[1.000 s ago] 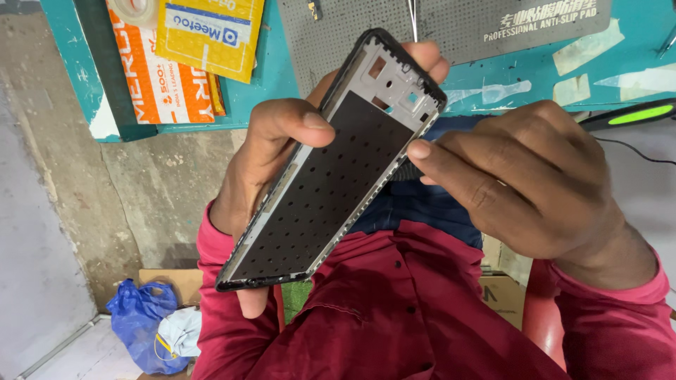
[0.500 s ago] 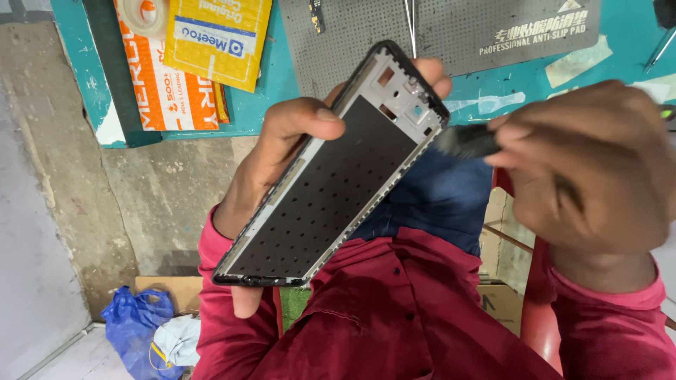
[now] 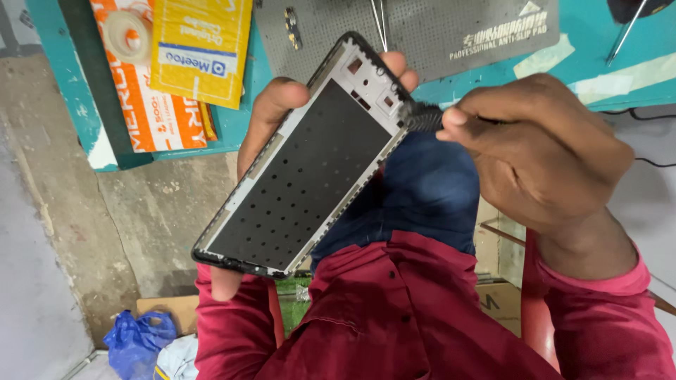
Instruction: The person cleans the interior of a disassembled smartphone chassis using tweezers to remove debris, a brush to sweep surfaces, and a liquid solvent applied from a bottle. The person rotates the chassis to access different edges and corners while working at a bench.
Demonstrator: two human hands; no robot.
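Head view looks down on a phone frame (image 3: 304, 163), a long black panel dotted with small holes and edged in pale grey, held tilted above the person's lap with its top end toward the counter (image 3: 620, 70) and its bottom end toward the red shirt (image 3: 394, 317). The left hand (image 3: 278, 123) grips it from behind: the thumb lies along the frame's left edge, fingertips (image 3: 394, 65) curl over the top right corner, and another finger shows beneath the bottom end, so the fingers are closed around the frame. The right hand (image 3: 542, 155) comes in from the right, its fingers pressed together and pinching a small dark brush (image 3: 422, 116) whose bristled tip touches the frame's upper right edge, just beside the left fingertips. Blue trousers (image 3: 422, 190) show between the frame and the right hand. Along the teal counter's edge lie a grey perforated work mat (image 3: 436, 28), a yellow packet (image 3: 201, 49) resting on an orange packet (image 3: 151, 112), and a roll of clear tape (image 3: 130, 35) at the far left. On the concrete floor (image 3: 141, 211) below sits a crumpled blue plastic bag (image 3: 137, 341).
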